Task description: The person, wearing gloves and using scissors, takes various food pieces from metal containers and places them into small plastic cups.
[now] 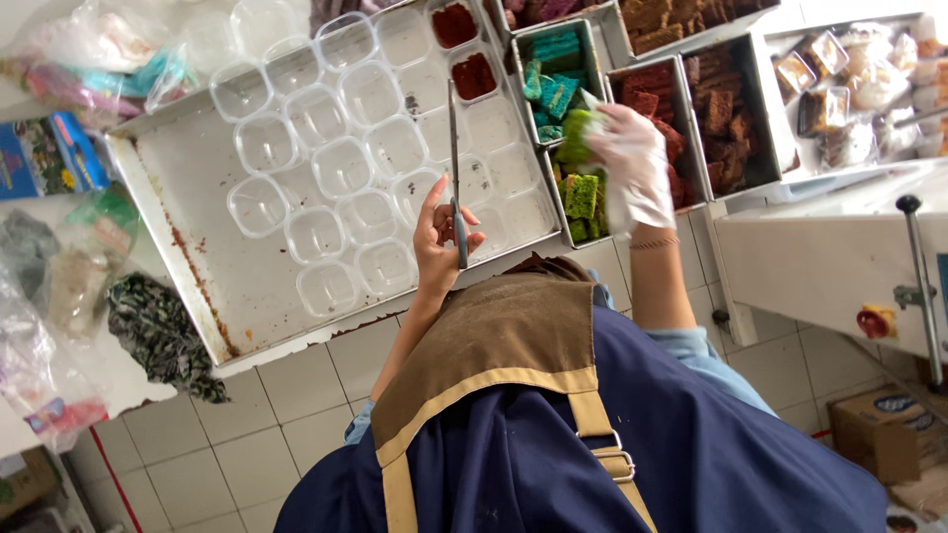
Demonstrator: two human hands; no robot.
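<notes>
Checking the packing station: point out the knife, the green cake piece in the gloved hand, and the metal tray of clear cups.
knife point(455, 168), head view, middle of the blade.
green cake piece point(576, 136), head view, its top face.
metal tray point(188, 188), head view, bare floor left of the cups.

A bakery workroom: cake trays point(691, 74), plastic cups point(341, 163), packed cakes point(849, 89)

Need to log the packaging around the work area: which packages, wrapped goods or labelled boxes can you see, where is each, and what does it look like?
Blue printed packet: left edge of the counter, flat, blue with yellow and green.
Clear plastic bags: top left, crumpled, pink and teal contents.
Wrapped cake portions: top right tray, clear film over brown and pale pieces.
Cardboard box: floor, lower right, brown with a blue oval label.
Clear plastic cups: rows on the metal tray, mostly empty, unlabelled.
</notes>
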